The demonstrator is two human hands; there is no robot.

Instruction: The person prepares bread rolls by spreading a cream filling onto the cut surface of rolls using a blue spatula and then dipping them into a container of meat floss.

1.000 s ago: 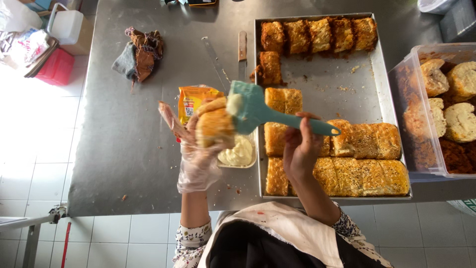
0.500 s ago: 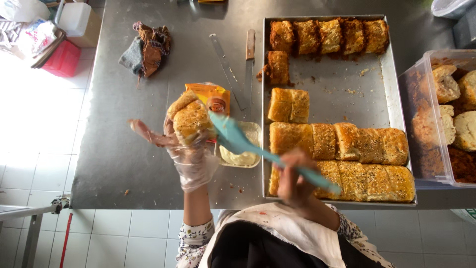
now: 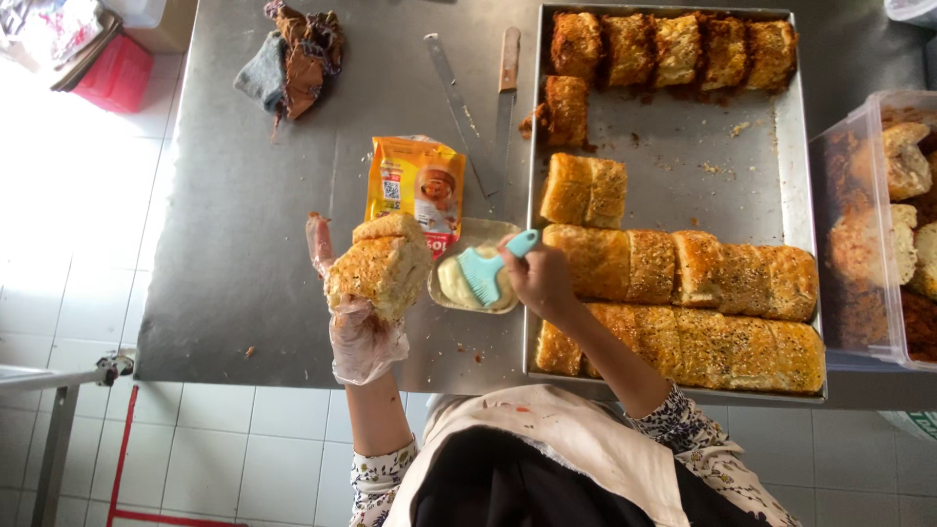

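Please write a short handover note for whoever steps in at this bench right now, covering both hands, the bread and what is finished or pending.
Left hand, in a clear plastic glove, holds one seeded bread piece up above the steel table.
Right hand, bare, grips a teal brush, its bristles dipped in the pale spread in the small dish.
The orange packet lies just behind the dish; two knives lie beside the baking tray.
Done: the tray holds rows of cut, browned pieces.
Left: whether the held piece is coated cannot be told; the clear tub on the right holds more buns.
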